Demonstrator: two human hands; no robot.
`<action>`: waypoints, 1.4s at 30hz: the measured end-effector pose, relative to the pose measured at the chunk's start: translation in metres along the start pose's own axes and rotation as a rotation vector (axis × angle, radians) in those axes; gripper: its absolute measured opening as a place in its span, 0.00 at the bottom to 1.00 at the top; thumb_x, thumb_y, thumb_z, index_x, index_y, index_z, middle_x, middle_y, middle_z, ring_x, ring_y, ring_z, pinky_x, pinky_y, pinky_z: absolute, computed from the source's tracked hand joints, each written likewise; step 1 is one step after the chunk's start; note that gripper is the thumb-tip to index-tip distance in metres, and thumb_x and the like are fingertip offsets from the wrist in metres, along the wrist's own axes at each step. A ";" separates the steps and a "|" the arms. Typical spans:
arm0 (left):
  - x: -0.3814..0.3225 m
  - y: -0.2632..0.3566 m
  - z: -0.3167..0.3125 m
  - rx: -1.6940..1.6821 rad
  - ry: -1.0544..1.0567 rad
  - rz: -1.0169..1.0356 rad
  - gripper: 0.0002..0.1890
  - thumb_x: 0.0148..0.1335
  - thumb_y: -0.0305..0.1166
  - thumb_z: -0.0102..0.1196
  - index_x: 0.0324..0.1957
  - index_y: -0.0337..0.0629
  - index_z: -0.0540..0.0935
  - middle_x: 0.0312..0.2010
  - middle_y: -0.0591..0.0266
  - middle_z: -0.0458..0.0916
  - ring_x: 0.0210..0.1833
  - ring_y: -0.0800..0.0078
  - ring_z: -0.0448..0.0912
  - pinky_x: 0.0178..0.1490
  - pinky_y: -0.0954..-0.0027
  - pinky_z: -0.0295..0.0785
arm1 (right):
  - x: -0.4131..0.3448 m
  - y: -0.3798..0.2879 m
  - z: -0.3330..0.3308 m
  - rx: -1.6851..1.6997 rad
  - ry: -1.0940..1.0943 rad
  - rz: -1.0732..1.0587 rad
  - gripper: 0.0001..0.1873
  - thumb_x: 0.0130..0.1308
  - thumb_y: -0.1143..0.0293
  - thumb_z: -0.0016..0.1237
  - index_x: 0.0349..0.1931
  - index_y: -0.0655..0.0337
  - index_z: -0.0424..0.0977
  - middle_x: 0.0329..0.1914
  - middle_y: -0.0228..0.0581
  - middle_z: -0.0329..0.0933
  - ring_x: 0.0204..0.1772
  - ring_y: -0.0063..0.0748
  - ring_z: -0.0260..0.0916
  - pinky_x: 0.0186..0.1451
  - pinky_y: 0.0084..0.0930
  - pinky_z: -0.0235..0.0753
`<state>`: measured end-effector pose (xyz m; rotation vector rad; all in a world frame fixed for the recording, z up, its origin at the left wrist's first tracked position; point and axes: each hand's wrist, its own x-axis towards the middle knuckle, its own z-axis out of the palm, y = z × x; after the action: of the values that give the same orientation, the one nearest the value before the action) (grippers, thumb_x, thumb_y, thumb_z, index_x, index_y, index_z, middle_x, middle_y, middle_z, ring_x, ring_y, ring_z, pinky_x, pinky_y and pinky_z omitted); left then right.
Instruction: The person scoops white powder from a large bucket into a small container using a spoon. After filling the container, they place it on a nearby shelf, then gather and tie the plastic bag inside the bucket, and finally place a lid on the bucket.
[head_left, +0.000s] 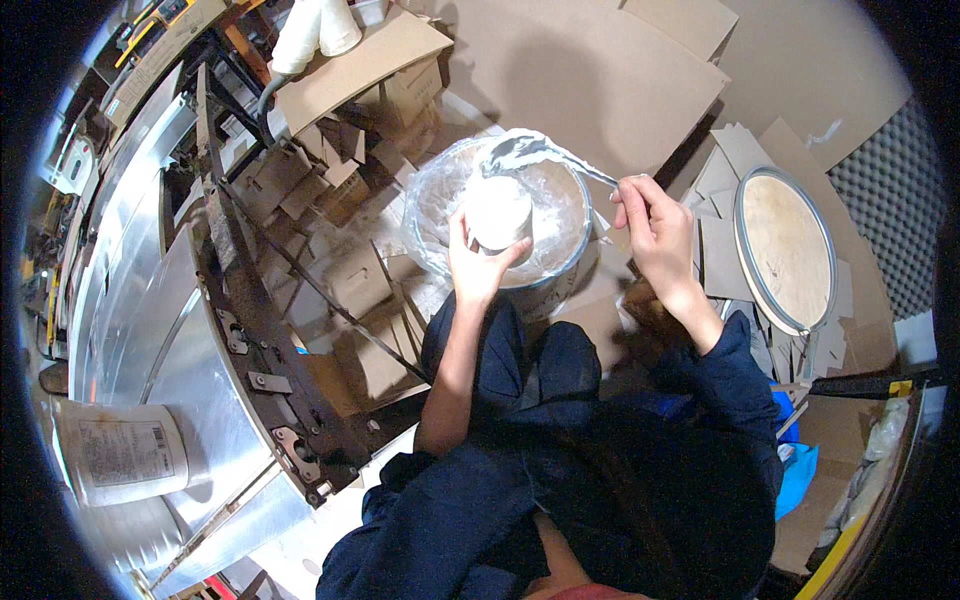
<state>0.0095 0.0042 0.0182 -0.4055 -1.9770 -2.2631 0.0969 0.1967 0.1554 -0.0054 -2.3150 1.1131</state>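
Observation:
My left hand (480, 262) grips a white, roughly cylindrical piece (499, 214), its thumb on the near right side and its fingers on the left. Bright glare hides the detail of its upper end. Just below it stands a round drum (587, 202) lined with crumpled clear plastic film (431, 217). Off to the right, my right hand (660, 225) pinches the thin end of a twisted white and dark strip (555, 150). That strip arcs over the drum's far side to behind the white piece; whether the two are joined cannot be seen.
A round wooden lid with a metal ring (787, 251) leans on cardboard at right. Cardboard scraps (322, 165) litter the floor at left beside a dark metal frame (225, 247). A labelled white bucket (124, 450) rests on sheet metal. White cones (319, 34) stand on a cardboard box (360, 75).

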 end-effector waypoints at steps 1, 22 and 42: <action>-0.002 0.003 0.000 -0.040 -0.001 -0.017 0.47 0.38 0.29 0.77 0.62 0.35 0.65 0.55 0.52 0.74 0.60 0.63 0.72 0.65 0.62 0.67 | 0.002 0.002 0.000 0.096 -0.010 0.086 0.11 0.73 0.69 0.44 0.35 0.66 0.75 0.19 0.33 0.73 0.20 0.19 0.67 0.24 0.18 0.65; -0.184 0.323 -0.115 0.270 -0.056 0.663 0.46 0.42 0.45 0.71 0.62 0.33 0.67 0.56 0.51 0.74 0.59 0.63 0.73 0.62 0.61 0.68 | 0.076 0.165 0.144 0.430 -0.147 0.350 0.17 0.72 0.64 0.43 0.27 0.65 0.77 0.18 0.30 0.73 0.20 0.17 0.64 0.23 0.17 0.61; -0.255 0.420 -0.400 1.122 1.330 0.323 0.27 0.57 0.43 0.67 0.51 0.31 0.76 0.46 0.54 0.81 0.44 0.70 0.78 0.50 0.68 0.72 | 0.045 0.200 0.133 0.058 -0.248 0.394 0.22 0.64 0.52 0.48 0.29 0.64 0.83 0.25 0.42 0.82 0.26 0.33 0.79 0.36 0.33 0.77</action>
<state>0.3100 -0.4748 0.3036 0.6619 -1.6968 -0.5197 -0.0524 0.2427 -0.0328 -0.3317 -2.5709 1.4430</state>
